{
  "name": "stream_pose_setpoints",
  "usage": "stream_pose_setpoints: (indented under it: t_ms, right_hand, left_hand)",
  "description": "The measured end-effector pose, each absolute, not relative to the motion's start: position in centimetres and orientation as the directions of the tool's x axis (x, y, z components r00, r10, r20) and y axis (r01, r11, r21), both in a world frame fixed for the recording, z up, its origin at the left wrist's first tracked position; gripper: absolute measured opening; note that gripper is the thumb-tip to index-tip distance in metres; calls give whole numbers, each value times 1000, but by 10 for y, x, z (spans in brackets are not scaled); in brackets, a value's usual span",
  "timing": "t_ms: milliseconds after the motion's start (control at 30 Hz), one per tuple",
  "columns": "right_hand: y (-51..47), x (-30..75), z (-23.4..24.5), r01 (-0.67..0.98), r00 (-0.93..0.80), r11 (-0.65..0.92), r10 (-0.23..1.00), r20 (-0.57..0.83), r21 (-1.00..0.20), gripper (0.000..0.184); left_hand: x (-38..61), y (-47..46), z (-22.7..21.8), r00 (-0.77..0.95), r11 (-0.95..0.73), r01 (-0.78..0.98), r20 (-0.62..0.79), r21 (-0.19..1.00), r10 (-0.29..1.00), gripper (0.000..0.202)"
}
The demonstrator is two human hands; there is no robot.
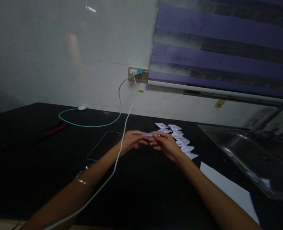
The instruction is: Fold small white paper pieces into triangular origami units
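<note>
Between my two hands is a small folded piece of white paper (149, 134), held level above the dark countertop. My left hand (132, 140) pinches its left end between thumb and fingers. On the other end, my right hand (164, 142) has its thumb on top and fingers below. The fingertips cover much of the paper, so its full shape is hidden. Just beyond my right hand, several folded white paper boats (181, 139) lie in overlapping rows. A flat white paper sheet (227, 188) rests partly under my right forearm.
A phone (104, 145) lies left of my left hand. One white cable (126, 119) runs from the wall socket (145, 76) across my left forearm. A teal cable (91, 126) loops on the countertop (141, 198). The metal sink (251, 159) is at right, below a purple striped blind (223, 41).
</note>
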State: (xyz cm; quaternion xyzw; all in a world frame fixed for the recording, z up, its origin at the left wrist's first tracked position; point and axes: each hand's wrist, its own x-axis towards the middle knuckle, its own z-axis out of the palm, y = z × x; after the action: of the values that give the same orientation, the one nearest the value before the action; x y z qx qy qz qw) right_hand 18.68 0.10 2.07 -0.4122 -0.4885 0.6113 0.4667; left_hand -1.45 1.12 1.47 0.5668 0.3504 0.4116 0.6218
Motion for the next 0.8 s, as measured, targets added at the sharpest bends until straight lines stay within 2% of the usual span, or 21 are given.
stream_pose_setpoints:
  t_ms: [233, 433, 633, 800]
  right_hand:
    - [-4, 183, 30, -220, -203, -141, 974, -96, -965, 35]
    - [-5, 188, 33, -180, -217, -141, 971, -101, -973, 28]
    - [-2, 189, 28, -211, -205, -45, 979, 0, -976, 22]
    - [4, 189, 19, -121, -178, 34, 982, 56, -992, 29]
  left_hand:
    - [-13, 16, 13, 414, -107, -60, 122, 992, 902, 41]
    - [-14, 14, 18, 351, -139, -22, 138, 990, 926, 41]
    - [-12, 5, 30, 339, -177, 34, 155, 984, 928, 29]
    - [-16, 2, 35, 336, -286, 159, 220, 945, 916, 27]
